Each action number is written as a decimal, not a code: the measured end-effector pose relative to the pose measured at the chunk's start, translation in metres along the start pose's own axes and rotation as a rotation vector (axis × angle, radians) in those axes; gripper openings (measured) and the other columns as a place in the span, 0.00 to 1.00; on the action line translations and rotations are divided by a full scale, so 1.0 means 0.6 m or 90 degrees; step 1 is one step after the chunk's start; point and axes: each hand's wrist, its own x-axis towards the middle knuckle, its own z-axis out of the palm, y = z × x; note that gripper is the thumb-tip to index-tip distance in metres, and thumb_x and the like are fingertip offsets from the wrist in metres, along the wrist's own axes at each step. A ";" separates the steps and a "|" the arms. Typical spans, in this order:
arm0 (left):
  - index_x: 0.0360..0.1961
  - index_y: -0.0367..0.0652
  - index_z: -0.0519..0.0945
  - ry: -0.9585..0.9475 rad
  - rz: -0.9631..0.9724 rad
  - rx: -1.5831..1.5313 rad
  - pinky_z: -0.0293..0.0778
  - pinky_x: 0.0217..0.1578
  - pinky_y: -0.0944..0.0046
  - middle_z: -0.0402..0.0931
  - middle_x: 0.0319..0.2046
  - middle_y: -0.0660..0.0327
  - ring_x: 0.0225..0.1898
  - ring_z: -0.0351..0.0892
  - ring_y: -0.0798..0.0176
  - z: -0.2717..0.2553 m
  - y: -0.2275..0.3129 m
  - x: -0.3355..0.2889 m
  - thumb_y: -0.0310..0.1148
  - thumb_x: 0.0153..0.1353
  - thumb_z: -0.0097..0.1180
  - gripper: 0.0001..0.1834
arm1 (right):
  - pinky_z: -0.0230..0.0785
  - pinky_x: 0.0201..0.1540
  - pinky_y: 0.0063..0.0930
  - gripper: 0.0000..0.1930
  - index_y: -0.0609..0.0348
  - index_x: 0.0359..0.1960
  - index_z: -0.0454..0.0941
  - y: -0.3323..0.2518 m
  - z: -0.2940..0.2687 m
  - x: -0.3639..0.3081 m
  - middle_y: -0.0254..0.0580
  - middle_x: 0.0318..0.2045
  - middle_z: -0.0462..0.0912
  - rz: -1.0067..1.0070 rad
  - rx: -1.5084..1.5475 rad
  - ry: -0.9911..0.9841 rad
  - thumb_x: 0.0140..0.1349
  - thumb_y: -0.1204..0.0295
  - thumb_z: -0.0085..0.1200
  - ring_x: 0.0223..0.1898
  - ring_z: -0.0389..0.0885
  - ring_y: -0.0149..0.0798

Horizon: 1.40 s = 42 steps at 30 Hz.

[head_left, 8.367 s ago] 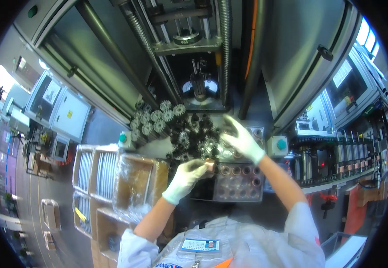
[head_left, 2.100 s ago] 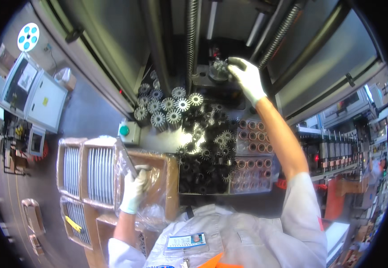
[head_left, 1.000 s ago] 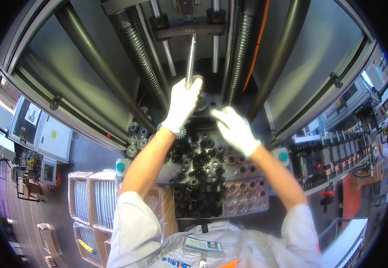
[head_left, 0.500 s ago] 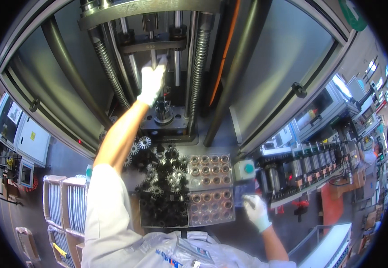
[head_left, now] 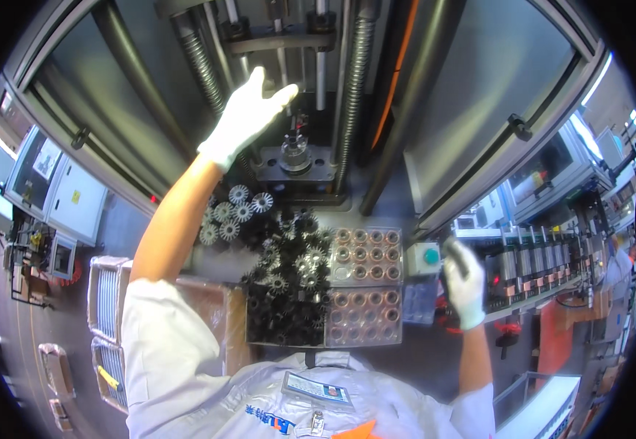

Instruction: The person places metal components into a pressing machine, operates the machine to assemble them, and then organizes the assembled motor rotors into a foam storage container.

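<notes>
Right hand (head_left: 465, 285) now higher, beside green button (head_left: 431, 256), grip unclear, left hand (head_left: 248, 113) spread, empty, gears (head_left: 277, 283), trays (head_left: 343, 273) between

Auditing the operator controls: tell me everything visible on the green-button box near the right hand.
The button box is small, squarish and pale grey, material uncertain, with one round green button on the face toward the camera. Whether that button is lit or pressed can't be told. The box sits just right of the upper clear tray. The gloved right hand is beside it, further right, with no contact evident. Wiring and fixings aren't discernible.
</notes>
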 end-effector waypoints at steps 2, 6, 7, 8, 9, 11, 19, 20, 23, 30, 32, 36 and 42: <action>0.70 0.30 0.64 -0.035 0.009 -0.059 0.68 0.62 0.66 0.76 0.60 0.51 0.60 0.75 0.65 -0.047 -0.010 -0.088 0.39 0.68 0.61 0.36 | 0.71 0.60 0.30 0.19 0.68 0.60 0.75 0.000 -0.005 0.019 0.48 0.55 0.82 -0.028 -0.038 0.062 0.68 0.81 0.53 0.55 0.81 0.37; 0.66 0.34 0.70 -0.258 -0.256 -0.186 0.74 0.57 0.63 0.82 0.53 0.54 0.52 0.79 0.64 -0.160 -0.056 -0.320 0.36 0.67 0.62 0.30 | 0.70 0.62 0.35 0.17 0.67 0.58 0.78 0.013 0.006 0.024 0.52 0.55 0.82 -0.115 -0.180 0.180 0.68 0.78 0.52 0.56 0.82 0.47; 0.66 0.34 0.71 -0.270 -0.307 -0.147 0.74 0.56 0.64 0.81 0.53 0.55 0.52 0.79 0.64 -0.178 -0.081 -0.387 0.36 0.66 0.64 0.31 | 0.70 0.62 0.35 0.17 0.67 0.58 0.78 0.038 0.020 0.022 0.52 0.55 0.82 -0.119 -0.168 0.158 0.68 0.78 0.52 0.56 0.82 0.47; 0.66 0.34 0.71 -0.221 -0.450 -0.254 0.75 0.56 0.63 0.81 0.53 0.55 0.52 0.80 0.64 -0.172 -0.094 -0.451 0.37 0.64 0.66 0.32 | 0.70 0.62 0.36 0.17 0.65 0.58 0.78 0.081 0.018 0.009 0.54 0.54 0.82 -0.091 -0.278 0.017 0.68 0.78 0.52 0.56 0.82 0.49; 0.66 0.34 0.70 -0.244 -0.437 -0.011 0.75 0.56 0.62 0.80 0.55 0.53 0.52 0.80 0.63 -0.178 -0.151 -0.529 0.40 0.62 0.67 0.35 | 0.70 0.62 0.38 0.17 0.64 0.57 0.79 0.122 0.022 -0.001 0.56 0.53 0.83 -0.072 -0.374 -0.135 0.67 0.78 0.52 0.56 0.82 0.50; 0.67 0.33 0.68 -0.224 -0.518 0.106 0.75 0.58 0.60 0.79 0.56 0.45 0.54 0.81 0.54 -0.164 -0.123 -0.623 0.44 0.60 0.67 0.40 | 0.71 0.61 0.39 0.17 0.65 0.58 0.78 0.177 0.017 -0.019 0.57 0.53 0.82 -0.132 -0.412 -0.184 0.68 0.78 0.50 0.55 0.82 0.53; 0.69 0.30 0.63 -0.180 -0.488 0.518 0.65 0.64 0.50 0.73 0.59 0.39 0.59 0.76 0.44 -0.010 -0.158 -0.916 0.56 0.47 0.72 0.56 | 0.73 0.58 0.38 0.15 0.63 0.53 0.80 0.048 0.096 -0.038 0.53 0.50 0.84 -0.185 -0.210 -0.264 0.66 0.77 0.54 0.53 0.83 0.51; 0.66 0.33 0.68 -0.131 -0.419 0.558 0.65 0.62 0.47 0.76 0.56 0.43 0.56 0.76 0.45 0.006 -0.171 -0.931 0.57 0.47 0.70 0.52 | 0.74 0.57 0.38 0.14 0.62 0.53 0.81 0.032 0.119 -0.051 0.52 0.49 0.84 -0.235 -0.200 -0.301 0.65 0.77 0.55 0.52 0.83 0.51; 0.59 0.38 0.76 -0.129 -0.440 0.498 0.70 0.55 0.47 0.81 0.48 0.47 0.51 0.79 0.46 0.020 -0.214 -0.959 0.56 0.48 0.69 0.43 | 0.76 0.54 0.40 0.14 0.59 0.50 0.82 -0.012 0.210 -0.090 0.50 0.47 0.85 -0.333 -0.111 -0.419 0.63 0.75 0.58 0.49 0.84 0.51; 0.31 0.42 0.83 -0.122 -0.360 0.440 0.75 0.38 0.47 0.83 0.30 0.51 0.34 0.84 0.46 -0.003 -0.187 -0.920 0.46 0.51 0.64 0.17 | 0.60 0.69 0.47 0.22 0.55 0.56 0.77 -0.094 0.392 -0.154 0.50 0.57 0.77 -0.549 -0.160 -0.475 0.58 0.69 0.62 0.62 0.73 0.50; 0.31 0.42 0.83 -0.114 -0.353 0.428 0.75 0.38 0.47 0.83 0.29 0.51 0.33 0.84 0.46 -0.008 -0.176 -0.917 0.45 0.51 0.64 0.16 | 0.55 0.72 0.49 0.25 0.57 0.57 0.76 -0.107 0.457 -0.149 0.51 0.59 0.76 -0.580 -0.196 -0.437 0.57 0.68 0.63 0.65 0.69 0.50; 0.29 0.42 0.82 -0.136 -0.354 0.406 0.75 0.37 0.46 0.82 0.28 0.50 0.33 0.84 0.46 -0.032 -0.142 -0.893 0.42 0.52 0.62 0.13 | 0.49 0.74 0.49 0.24 0.58 0.59 0.75 -0.085 0.584 -0.107 0.49 0.63 0.74 -0.602 -0.349 -0.439 0.61 0.64 0.57 0.67 0.67 0.50; 0.25 0.41 0.78 -0.132 -0.307 0.380 0.75 0.33 0.45 0.80 0.24 0.49 0.28 0.82 0.43 -0.080 -0.101 -0.878 0.40 0.52 0.62 0.12 | 0.64 0.62 0.45 0.10 0.53 0.42 0.81 -0.055 0.635 -0.080 0.43 0.43 0.83 -0.609 -0.515 -0.449 0.61 0.71 0.49 0.50 0.80 0.44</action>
